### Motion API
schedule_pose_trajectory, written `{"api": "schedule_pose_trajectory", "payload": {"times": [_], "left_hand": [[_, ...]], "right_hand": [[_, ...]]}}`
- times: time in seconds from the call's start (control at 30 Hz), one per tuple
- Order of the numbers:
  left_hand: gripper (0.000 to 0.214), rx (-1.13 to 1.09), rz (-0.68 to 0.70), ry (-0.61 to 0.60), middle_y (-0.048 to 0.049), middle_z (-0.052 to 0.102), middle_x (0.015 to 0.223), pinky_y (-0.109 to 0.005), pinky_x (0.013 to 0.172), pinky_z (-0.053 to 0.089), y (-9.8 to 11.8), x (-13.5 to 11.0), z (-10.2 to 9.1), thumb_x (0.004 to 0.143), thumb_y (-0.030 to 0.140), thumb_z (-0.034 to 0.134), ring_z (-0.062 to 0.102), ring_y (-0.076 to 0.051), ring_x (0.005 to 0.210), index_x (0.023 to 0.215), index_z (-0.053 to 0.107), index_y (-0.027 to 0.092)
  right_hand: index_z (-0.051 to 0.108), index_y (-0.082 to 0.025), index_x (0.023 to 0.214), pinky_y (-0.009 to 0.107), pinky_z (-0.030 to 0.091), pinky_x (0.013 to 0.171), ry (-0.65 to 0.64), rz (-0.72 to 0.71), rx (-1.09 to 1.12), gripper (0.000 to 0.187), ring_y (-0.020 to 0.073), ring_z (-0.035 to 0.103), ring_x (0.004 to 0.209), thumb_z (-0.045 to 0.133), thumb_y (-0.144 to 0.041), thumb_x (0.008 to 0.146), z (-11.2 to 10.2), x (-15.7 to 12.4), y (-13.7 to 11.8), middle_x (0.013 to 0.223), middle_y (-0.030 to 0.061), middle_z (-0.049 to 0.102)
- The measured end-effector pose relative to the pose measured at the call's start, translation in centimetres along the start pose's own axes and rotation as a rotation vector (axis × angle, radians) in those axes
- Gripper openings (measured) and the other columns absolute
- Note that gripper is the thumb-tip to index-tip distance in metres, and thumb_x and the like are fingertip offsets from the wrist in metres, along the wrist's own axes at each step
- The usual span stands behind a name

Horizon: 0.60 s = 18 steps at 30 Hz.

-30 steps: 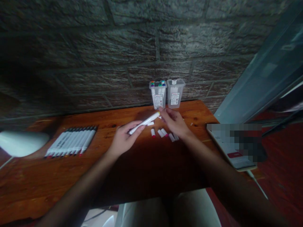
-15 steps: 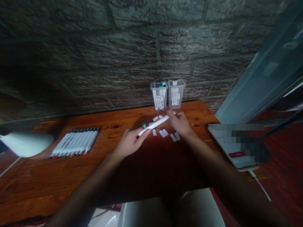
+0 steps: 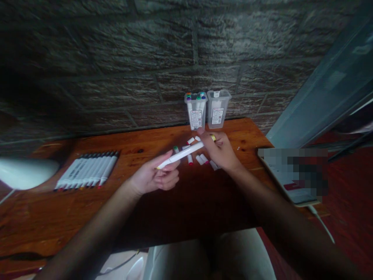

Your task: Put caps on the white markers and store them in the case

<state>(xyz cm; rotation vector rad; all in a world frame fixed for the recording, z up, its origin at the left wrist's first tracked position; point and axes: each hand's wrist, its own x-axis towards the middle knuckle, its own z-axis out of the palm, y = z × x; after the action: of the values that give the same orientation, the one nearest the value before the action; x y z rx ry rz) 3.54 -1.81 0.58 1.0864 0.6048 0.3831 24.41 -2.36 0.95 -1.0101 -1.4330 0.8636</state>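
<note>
Between my two hands lies a white marker (image 3: 186, 151) with yellow at both ends, tilted up to the right. My left hand (image 3: 159, 173) is closed on its lower end, the fingers curled beneath. My right hand (image 3: 220, 149) grips the upper end. Beneath and around the marker, several loose white caps (image 3: 200, 159) are scattered on the wooden table (image 3: 180, 206), some with red or pink ends. A green-ended piece (image 3: 175, 149) shows just behind the marker. My right hand hides part of the caps.
Against the stone wall stand a clear box of markers (image 3: 196, 112) and a second clear box (image 3: 218, 111). At left lies a row of white markers (image 3: 87, 171), near a white lamp (image 3: 29, 173). A phone (image 3: 287, 177) with a white cable rests at the right edge.
My left hand has moved left and down along the marker, its fingers now curled under the end. My right hand keeps its grip. The view has shifted slightly.
</note>
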Motion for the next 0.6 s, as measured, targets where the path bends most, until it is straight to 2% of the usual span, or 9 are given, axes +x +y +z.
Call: {"api": "schedule_pose_trajectory", "payload": {"times": [0.1,0.23,0.33,0.4,0.47,0.6], "left_hand": [[0.051,0.067,0.062,0.060,0.0086,0.020,0.039,-0.022,0.035,0.017,-0.3,0.1,-0.1,0.085,0.064,0.048,0.017,-0.007,0.033,0.057,0.038,0.022],[0.038,0.307,0.304,0.318,0.0049,0.041,0.049,-0.020,0.040,0.023,-0.4,0.7,-0.2,0.086,0.051,0.060,0.033,-0.007,0.041,0.074,0.059,0.016],[0.026,0.278,0.515,0.525,0.0064,0.043,0.050,-0.019,0.042,0.025,0.0,1.0,-0.5,0.081,0.041,0.069,0.035,-0.006,0.043,0.083,0.062,0.017],[0.024,0.149,0.654,0.615,0.0079,0.042,0.050,-0.018,0.041,0.025,0.4,1.2,-0.7,0.077,0.037,0.074,0.034,-0.006,0.042,0.084,0.060,0.018],[0.026,0.017,0.728,0.635,0.0078,0.043,0.052,-0.017,0.041,0.024,0.8,1.2,-0.9,0.076,0.037,0.075,0.032,-0.005,0.042,0.080,0.058,0.018],[0.029,-0.141,0.730,0.605,0.0075,0.041,0.054,-0.016,0.039,0.025,1.1,1.2,-1.1,0.080,0.043,0.070,0.032,-0.003,0.041,0.084,0.063,0.016]], "right_hand": [[0.051,-0.020,0.057,0.027,0.035,0.057,0.038,-0.055,-0.069,0.047,0.0123,0.044,0.057,0.048,-0.054,0.090,-0.4,0.3,0.3,0.058,-0.0013,0.045],[0.048,-0.020,0.057,0.028,0.031,0.056,0.109,-0.073,-0.177,0.046,0.0112,0.039,0.054,0.046,-0.050,0.092,-0.7,0.7,1.1,0.056,-0.0023,0.041],[0.044,-0.020,0.055,0.027,0.030,0.055,0.095,-0.089,-0.214,0.049,0.0108,0.037,0.052,0.045,-0.050,0.093,-0.5,0.5,0.9,0.053,-0.0030,0.038],[0.042,-0.020,0.053,0.027,0.029,0.054,0.017,-0.127,-0.266,0.050,0.0104,0.038,0.051,0.044,-0.050,0.094,-0.1,0.0,0.5,0.051,-0.0034,0.036],[0.044,-0.020,0.054,0.027,0.028,0.053,-0.120,-0.177,-0.336,0.049,0.0103,0.039,0.051,0.045,-0.047,0.095,0.3,-0.5,0.1,0.051,-0.0034,0.038],[0.051,-0.019,0.058,0.026,0.026,0.051,-0.335,-0.254,-0.412,0.042,0.0096,0.040,0.050,0.049,-0.043,0.094,1.1,-1.4,0.1,0.052,-0.0037,0.044]]}}
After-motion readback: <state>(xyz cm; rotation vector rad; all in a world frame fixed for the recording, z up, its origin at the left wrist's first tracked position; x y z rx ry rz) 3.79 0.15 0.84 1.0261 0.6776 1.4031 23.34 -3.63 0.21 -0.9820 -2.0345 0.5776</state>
